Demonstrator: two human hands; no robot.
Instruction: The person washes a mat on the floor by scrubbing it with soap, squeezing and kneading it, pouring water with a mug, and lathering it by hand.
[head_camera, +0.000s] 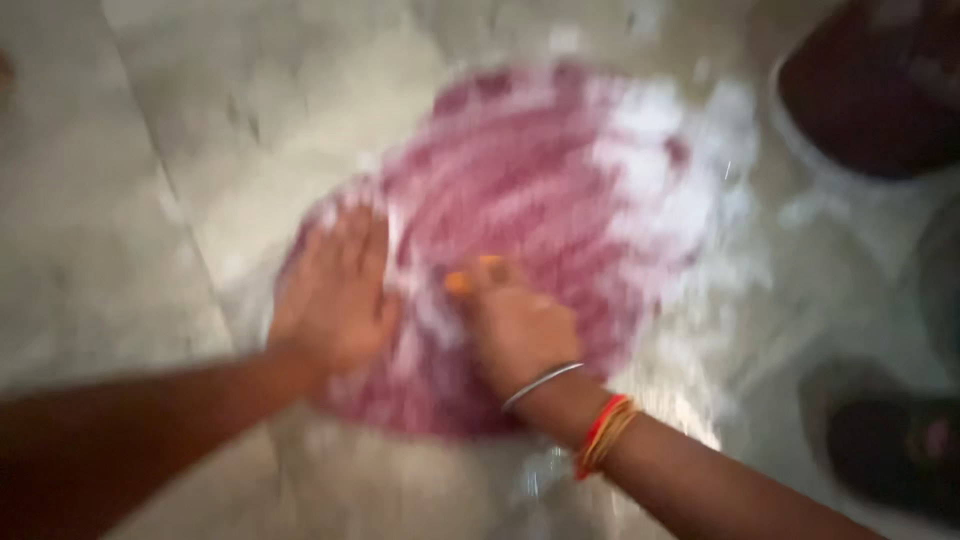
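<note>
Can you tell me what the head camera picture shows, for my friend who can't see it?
Two bare hands, left hand and right hand, press on a soapy pink-purple cloth spread on a wet stone floor. The picture is blurry; a dark tub sits at top right.

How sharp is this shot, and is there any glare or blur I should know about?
Head view: the whole frame is smeared with motion blur; the pink-and-white soapy cloth on the wet grey stone floor shows only streaks. Head view: the left hand and right hand pressing on it have soft edges. Head view: the white foam glares slightly at upper right, and the dark round containers sit in dim light.
</note>
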